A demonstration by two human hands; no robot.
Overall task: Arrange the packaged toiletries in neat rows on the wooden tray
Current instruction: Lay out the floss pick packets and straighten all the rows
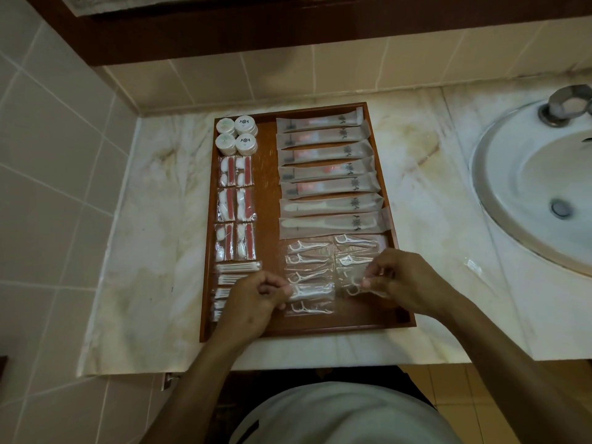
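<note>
Floss packets | both hands' fingers pinch them | cotton-swab packs partly hidden

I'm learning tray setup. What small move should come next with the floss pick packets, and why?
Probably lay the packet pinched by the right hand down below the two picks in the right column: the left column already holds five, and the wooden tray is bare there.

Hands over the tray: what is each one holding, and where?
Right hand pinches a floss pick packet at its right end. Left hand pinches another floss packet's left end.
</note>
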